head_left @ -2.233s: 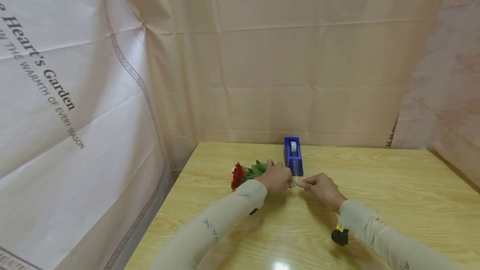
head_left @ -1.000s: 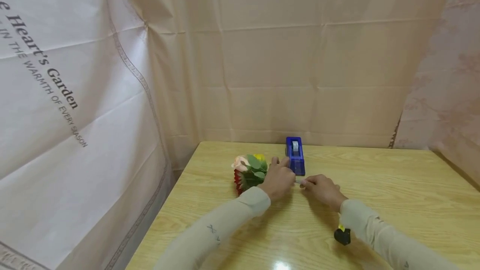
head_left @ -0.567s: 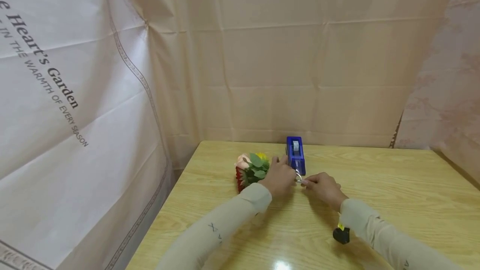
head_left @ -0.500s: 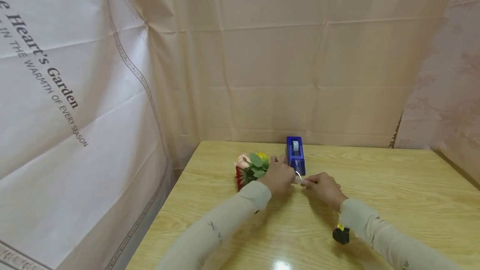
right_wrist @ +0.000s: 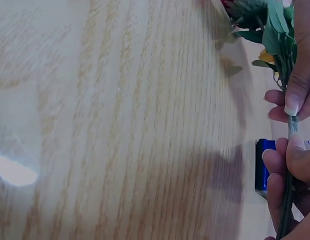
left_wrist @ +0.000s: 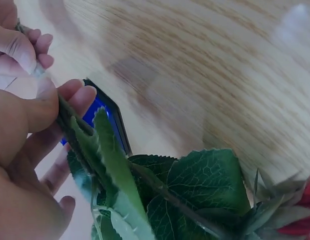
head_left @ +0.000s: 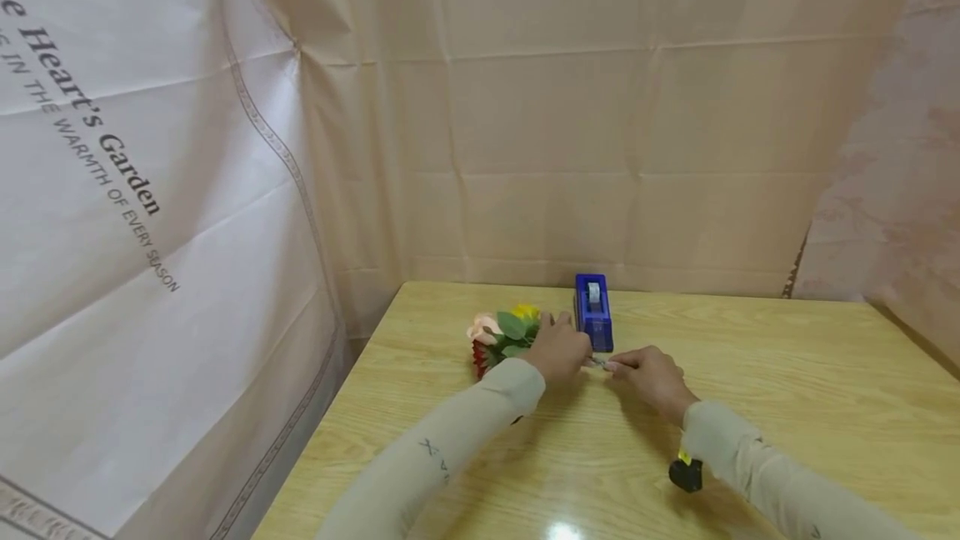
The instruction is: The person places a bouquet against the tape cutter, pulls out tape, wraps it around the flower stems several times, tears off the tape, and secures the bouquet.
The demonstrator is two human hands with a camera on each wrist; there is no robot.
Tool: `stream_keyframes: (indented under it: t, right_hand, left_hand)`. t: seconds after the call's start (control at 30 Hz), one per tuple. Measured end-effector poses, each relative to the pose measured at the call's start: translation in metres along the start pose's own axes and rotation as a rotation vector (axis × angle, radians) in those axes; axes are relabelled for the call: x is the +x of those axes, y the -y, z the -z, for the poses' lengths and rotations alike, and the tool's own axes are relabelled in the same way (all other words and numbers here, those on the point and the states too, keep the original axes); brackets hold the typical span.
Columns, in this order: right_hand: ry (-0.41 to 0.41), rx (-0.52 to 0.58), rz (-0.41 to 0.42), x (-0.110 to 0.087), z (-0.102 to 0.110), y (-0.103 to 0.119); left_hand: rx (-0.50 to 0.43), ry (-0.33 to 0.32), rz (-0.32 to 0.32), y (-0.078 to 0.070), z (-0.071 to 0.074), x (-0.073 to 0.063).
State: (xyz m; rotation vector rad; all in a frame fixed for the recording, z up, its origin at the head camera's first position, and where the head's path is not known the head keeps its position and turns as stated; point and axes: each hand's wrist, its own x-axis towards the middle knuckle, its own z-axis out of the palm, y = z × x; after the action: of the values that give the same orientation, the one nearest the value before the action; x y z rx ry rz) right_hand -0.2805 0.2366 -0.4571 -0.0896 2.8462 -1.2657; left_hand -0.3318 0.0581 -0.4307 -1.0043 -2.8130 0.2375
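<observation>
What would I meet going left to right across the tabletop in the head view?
Pale pink flower, yellow flower, left hand, blue tape dispenser, right hand.

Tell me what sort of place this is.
Probably a makeshift indoor work corner, perhaps for small crafts. Creased sheets screen a wood-grain table behind and at the left, and a blue tape dispenser stands on it near a bunch of flowers.

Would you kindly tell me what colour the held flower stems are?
The flower stems are dark green, showing best in the right wrist view.
</observation>
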Motion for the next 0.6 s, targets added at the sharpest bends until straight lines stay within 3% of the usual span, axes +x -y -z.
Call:
stream_keyframes:
  t: [0.27, 0.6]
  right_hand:
    - [0.028, 0.026, -0.053, 0.002, -0.002, 0.002]
    - [0.051, -0.022, -0.014, 0.006, 0.002, 0.000]
  left_hand:
    - [0.199, -0.133, -0.056, -0.005, -0.007, -0.004]
    - [0.377, -0.139, -0.106, -0.014, -0.009, -0.012]
